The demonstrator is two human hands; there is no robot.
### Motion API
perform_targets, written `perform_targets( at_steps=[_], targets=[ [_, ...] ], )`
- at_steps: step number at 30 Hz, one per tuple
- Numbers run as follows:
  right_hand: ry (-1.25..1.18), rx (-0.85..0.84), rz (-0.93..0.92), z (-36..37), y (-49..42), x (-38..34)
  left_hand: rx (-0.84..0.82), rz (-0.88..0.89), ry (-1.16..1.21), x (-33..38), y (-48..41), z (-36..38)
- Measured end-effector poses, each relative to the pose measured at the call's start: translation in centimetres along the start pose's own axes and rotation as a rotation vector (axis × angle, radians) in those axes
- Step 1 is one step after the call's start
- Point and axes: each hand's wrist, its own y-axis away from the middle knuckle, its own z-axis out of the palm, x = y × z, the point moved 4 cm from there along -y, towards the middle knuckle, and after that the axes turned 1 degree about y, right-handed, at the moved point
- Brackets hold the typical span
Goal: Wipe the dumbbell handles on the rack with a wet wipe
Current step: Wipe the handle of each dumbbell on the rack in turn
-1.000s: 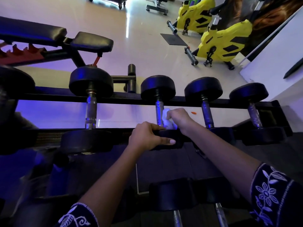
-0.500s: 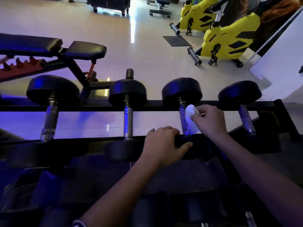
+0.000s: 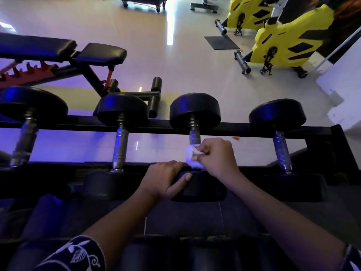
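Several black dumbbells with steel handles lie across the top tier of the dark rack [image 3: 244,127]. My right hand [image 3: 216,157] grips a white wet wipe [image 3: 190,155] wrapped round the lower part of the third dumbbell's handle [image 3: 194,136]. My left hand [image 3: 166,179] grips the near head of that same dumbbell [image 3: 201,187], thumb across its top. The handle under the wipe is hidden. The neighbouring handle on the left [image 3: 120,147] and the one on the right [image 3: 282,153] stand bare.
An adjustable black bench [image 3: 78,53] with a red toothed bracket stands behind the rack on the left. Two yellow exercise bikes [image 3: 283,42] stand at the far right by a white wall. More dumbbells sit on a lower tier [image 3: 175,251] near my arms.
My right hand with the wipe has slid down the handle toward the near head. The view has shifted a little; my left hand keeps its grip on the same dumbbell head.
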Motion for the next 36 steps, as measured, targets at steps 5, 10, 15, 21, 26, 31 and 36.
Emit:
perform_targets(
  at_steps=[5,10,15,21,26,31,36],
  targets=[
    [-0.015,0.166,0.028,0.4,-4.0,-1.0,0.049,0.005,0.031,0.1,0.0,-0.2],
    [0.141,0.016,0.032,0.3,-0.1,-0.2,0.070,0.027,0.045,0.1,0.0,-0.3],
    [0.039,0.123,0.045,-0.1,-3.0,-1.3,0.069,0.018,0.072,0.0,0.0,-0.1],
    [0.101,0.068,0.121,0.1,-1.9,-1.1,0.102,0.028,0.063,0.2,0.2,-0.2],
    [0.112,0.093,0.086,0.2,-0.2,-0.2,0.117,0.025,0.064,0.3,0.3,-0.3],
    [-0.037,0.179,0.070,-0.1,-3.9,-1.2,0.119,0.001,0.064,0.2,0.3,-0.2],
    [-0.106,-0.049,0.278,0.3,-0.5,1.7,0.099,-0.013,0.071,0.0,0.2,-0.1]
  ],
)
